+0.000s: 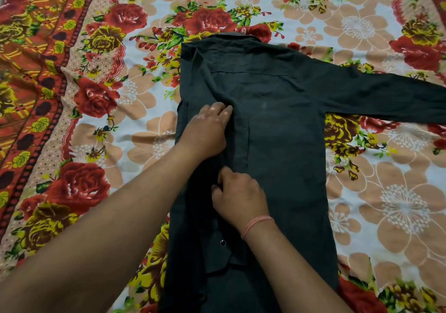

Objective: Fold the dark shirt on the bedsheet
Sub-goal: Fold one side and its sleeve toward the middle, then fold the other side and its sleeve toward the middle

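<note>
The dark shirt [284, 124] lies back side up on the flowered bedsheet [135, 110], collar at the far end. Its left side is turned in over the back, with the left sleeve lying down the middle and its buttoned cuff [223, 252] near me. The right sleeve [386, 98] stretches out flat to the right edge. My left hand [207, 129] rests on the folded sleeve at mid-back, fingers bent into the cloth. My right hand [237, 197], with a pink thread around the wrist, pinches the same sleeve lower down.
The bedsheet has red roses and peach flowers on white, with a red patterned border [31, 76] along the left side. Wrinkles run through the sheet on the left.
</note>
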